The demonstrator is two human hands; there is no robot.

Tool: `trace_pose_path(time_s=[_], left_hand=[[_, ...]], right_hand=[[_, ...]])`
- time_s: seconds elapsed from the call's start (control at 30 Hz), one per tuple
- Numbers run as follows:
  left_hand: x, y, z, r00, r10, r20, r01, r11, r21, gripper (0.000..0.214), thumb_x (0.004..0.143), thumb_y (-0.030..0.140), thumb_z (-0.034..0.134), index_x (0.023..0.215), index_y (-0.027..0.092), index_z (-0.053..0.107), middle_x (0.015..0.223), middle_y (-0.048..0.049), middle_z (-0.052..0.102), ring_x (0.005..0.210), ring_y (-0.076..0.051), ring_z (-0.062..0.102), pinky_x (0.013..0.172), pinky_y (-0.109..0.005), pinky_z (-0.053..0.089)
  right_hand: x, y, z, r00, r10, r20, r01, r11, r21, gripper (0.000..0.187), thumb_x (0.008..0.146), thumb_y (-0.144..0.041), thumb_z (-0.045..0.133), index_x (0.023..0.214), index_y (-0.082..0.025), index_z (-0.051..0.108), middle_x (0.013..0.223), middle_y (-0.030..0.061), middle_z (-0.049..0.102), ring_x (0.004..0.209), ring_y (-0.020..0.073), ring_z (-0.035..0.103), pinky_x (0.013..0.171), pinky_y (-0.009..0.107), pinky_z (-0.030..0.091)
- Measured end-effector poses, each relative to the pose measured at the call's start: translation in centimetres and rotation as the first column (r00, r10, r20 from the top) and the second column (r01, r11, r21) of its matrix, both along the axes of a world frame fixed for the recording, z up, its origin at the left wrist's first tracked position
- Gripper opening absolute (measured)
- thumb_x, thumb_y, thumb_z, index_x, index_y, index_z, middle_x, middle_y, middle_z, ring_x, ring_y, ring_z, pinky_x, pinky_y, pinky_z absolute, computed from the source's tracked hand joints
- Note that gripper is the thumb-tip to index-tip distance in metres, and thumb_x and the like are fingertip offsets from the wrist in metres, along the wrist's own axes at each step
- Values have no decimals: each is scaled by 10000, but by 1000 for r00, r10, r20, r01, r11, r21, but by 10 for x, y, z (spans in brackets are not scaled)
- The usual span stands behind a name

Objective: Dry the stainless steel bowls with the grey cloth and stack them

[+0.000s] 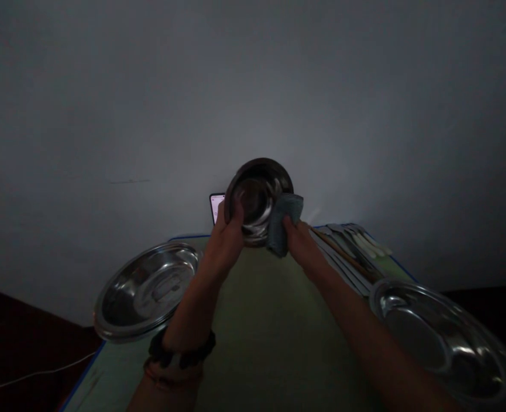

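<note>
A shiny metal bowl is held up above the far edge of the table, tilted so that its inside faces me. My left hand grips its left rim, with the thumb over the inner side and the other fingers hidden behind. In my right hand is a folded grey-blue cloth, pinched under the thumb. The cloth lies against the bowl's right rim. Dark bead and red cord bracelets circle my left wrist.
On the left of the green table stands a large metal basin; another basin stands at the right. Several utensils with pale handles lie at the back right. A lit phone leans against the grey wall.
</note>
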State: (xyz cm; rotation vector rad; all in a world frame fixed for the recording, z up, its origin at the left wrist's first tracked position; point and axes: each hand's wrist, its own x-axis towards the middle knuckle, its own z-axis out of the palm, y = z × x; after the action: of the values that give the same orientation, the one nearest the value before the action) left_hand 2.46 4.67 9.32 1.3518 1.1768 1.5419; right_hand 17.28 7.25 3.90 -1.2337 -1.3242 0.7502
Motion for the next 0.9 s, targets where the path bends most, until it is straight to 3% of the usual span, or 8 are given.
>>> trace_pose_path(time_s=[0.1,0.2,0.3,0.43,0.53,0.7,0.77,0.9], left_hand=[[-5,2,5,984,62,170,-44,994,-105,305,841,377,567,1087,205,623,1137,-69,673,1130,-256,573,1004,-410,419],[-8,3,13,925,99,366,-38,985,-171,234,854,323,545,1010,167,621,1085,-89,685,1046,-228,619,893,-352,502],[-10,2,19,874,146,463,-83,985,-155,201,875,257,502,1046,186,579,1128,-71,658,990,-176,636,797,-280,531],[-14,0,23,854,151,497,-90,985,-145,226,847,252,547,1072,231,562,1066,-39,656,853,-142,646,667,-227,533],[-18,0,23,892,170,419,-131,984,-121,212,832,283,578,1039,234,577,963,-24,661,746,-118,631,560,-173,499],[-22,3,17,949,251,190,-234,966,-107,283,814,355,608,1089,295,581,957,-6,658,777,-134,630,503,-157,465],[-19,3,15,964,240,113,-223,963,-149,317,816,400,598,1114,295,578,987,-26,664,829,-169,641,527,-188,484],[-2,-3,12,986,16,167,14,984,-177,413,842,473,533,1198,264,537,1129,-76,649,960,-232,645,712,-319,542]], right_hand=[[-1,1,9,934,-150,-323,113,985,-131,389,821,-481,487,1049,-187,600,1146,123,607,1140,245,534,1015,448,362],[-1,3,15,745,-37,-666,-2,998,-57,242,831,-375,491,1000,-232,589,1069,37,650,1025,166,604,926,367,458],[3,5,20,604,12,-797,-105,992,-64,158,843,-273,454,920,-231,585,952,0,680,863,126,650,817,318,517],[8,2,24,293,94,-951,-316,949,-3,171,828,-191,420,803,-205,589,813,7,691,804,139,654,806,321,523],[7,-2,24,215,165,-963,-339,937,85,236,822,-204,369,822,-206,605,793,21,699,828,164,658,816,361,518],[9,-6,29,204,194,-960,-256,957,138,317,850,-357,334,935,-235,614,847,8,703,874,176,654,854,396,500],[10,-7,36,272,197,-942,-195,970,147,348,858,-389,335,1011,-235,607,953,14,697,944,177,639,893,392,483],[2,-17,45,784,148,-603,-38,981,192,458,879,-453,330,1253,-255,505,1308,41,547,1247,205,467,1026,434,383]])
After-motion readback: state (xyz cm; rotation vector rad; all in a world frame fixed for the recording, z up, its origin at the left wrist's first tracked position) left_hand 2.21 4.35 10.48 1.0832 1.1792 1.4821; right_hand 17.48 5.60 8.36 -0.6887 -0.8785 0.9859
